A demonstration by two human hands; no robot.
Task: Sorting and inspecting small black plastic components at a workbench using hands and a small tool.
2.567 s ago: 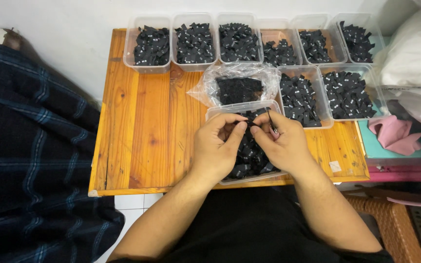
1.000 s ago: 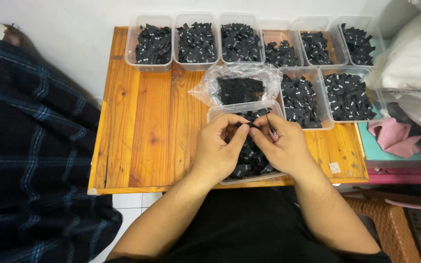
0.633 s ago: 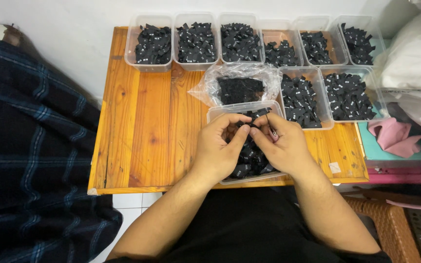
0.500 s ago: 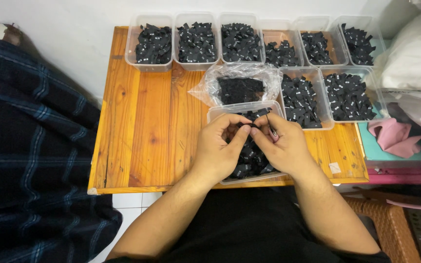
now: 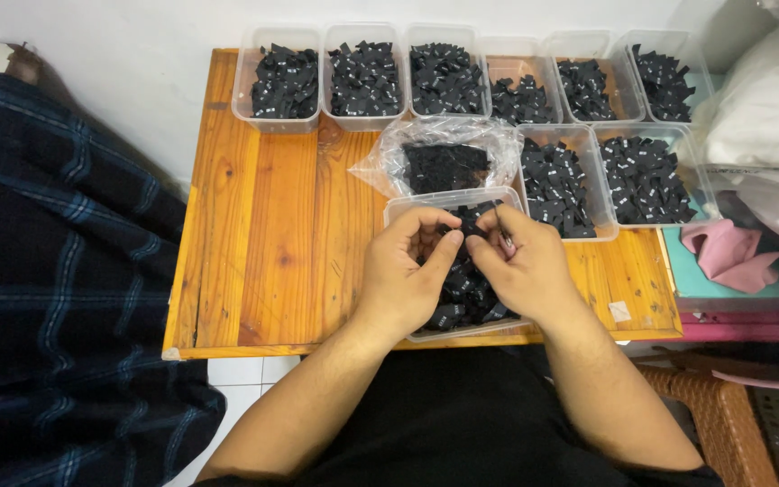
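From the head camera I take the wooden table [image 5: 272, 225] as my landmark. Along its far edge runs a row of six clear plastic tubs [image 5: 277, 79], each filled with small black fabric labels. Nearer me and to the right stand two more tubs of labels [image 5: 556, 180], and just left of those lies a crumpled clear plastic bag [image 5: 444, 162] holding a further dark heap. The left half of the table shows bare boards. Off the table's left edge hangs a dark plaid cloth [image 5: 56, 289]; off its right edge I see white plastic bags [image 5: 768, 108], a pink rag [image 5: 732, 252] on a teal surface, and a woven basket corner low down.

At the table's near edge, right of centre, sits the near tub [image 5: 448, 203], and both my hands are over it, hiding most of its contents. My left hand [image 5: 403, 275] is curled, thumb and forefinger pinched onto a small black label [image 5: 466, 221] held just above the pile. My right hand [image 5: 525, 266] meets it from the other side, fingertips closed on the same piece, with a thin dark tool pointing up and away between its fingers. The label is too small and too covered for me to tell its long axis or which way it faces.
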